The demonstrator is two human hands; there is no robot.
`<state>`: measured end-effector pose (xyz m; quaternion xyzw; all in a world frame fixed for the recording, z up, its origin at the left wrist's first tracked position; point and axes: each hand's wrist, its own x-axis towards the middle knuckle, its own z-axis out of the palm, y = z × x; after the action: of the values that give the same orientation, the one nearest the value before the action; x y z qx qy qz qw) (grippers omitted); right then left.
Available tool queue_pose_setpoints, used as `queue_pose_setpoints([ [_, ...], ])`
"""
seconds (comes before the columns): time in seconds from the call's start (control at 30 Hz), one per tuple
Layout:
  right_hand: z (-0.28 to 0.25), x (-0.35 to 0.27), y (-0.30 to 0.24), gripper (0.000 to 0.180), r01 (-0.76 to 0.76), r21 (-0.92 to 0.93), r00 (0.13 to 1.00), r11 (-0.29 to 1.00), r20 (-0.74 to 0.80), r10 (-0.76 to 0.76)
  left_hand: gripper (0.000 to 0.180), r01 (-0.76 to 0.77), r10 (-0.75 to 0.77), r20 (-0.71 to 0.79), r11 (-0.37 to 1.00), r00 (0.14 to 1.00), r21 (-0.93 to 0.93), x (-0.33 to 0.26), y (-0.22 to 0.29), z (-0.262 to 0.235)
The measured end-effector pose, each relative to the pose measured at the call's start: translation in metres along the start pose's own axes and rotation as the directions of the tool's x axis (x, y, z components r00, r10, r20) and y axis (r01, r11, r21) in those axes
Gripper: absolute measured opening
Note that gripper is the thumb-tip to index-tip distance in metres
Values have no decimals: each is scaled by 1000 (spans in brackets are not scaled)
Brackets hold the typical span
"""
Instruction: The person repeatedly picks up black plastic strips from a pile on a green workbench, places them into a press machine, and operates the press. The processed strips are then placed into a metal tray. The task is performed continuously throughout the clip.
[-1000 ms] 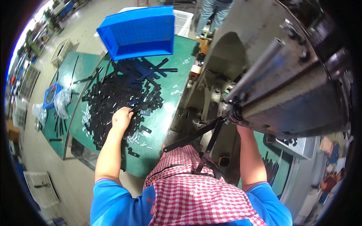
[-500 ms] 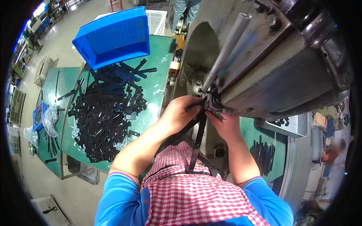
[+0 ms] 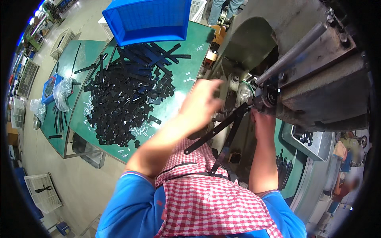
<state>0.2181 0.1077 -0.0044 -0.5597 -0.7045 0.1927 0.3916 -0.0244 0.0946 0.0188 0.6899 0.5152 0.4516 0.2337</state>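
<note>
My left hand (image 3: 201, 102) is off the work, fingers apart and slightly blurred, holding nothing. It hovers between the green table and the machine. Two long flat black metal strips (image 3: 214, 135) with holes meet at one end beside the machine's working point and spread toward my apron in a narrow V. My right hand (image 3: 263, 119) is closed at that joined end, low against the press-like machine (image 3: 317, 95); its fingertips are partly hidden. Above it, a round metal bar (image 3: 293, 53) slants up to the right.
On the green table (image 3: 194, 33) at left lies a big heap of black metal parts (image 3: 123, 95), with a blue bin (image 3: 149, 22) tilted behind it. At right are a metal tray (image 3: 317, 144) and a bundle of black strips (image 3: 283, 170).
My left hand has let go of the strips and moved away to the left, its fingers spreading. The strips now fan apart. The view has shifted, so the table appears farther right.
</note>
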Motion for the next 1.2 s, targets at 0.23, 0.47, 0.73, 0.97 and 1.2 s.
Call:
queue_pose_setpoints([
  [0.23,1,7,-10,31,155,-119,988,981,40,-151,17,-10,-164,361,901,918,433,-94,-139,-98],
  [0.47,3,8,-10,24,136,-78,991,988,4,-136,24,-69,-209,507,877,836,476,-158,-136,-62],
  [0.73,-1,0,-14,21,34,-69,999,997,-9,-35,18,3,-246,427,870,870,494,-155,-140,-59],
  [0.97,-22,-50,-101,16,-300,206,926,931,298,233,26,-117,142,152,980,978,-159,-79,-22,-57],
  [1.2,3,-46,-129,22,-309,328,855,893,507,110,27,-243,287,126,927,950,-284,-53,31,-41],
])
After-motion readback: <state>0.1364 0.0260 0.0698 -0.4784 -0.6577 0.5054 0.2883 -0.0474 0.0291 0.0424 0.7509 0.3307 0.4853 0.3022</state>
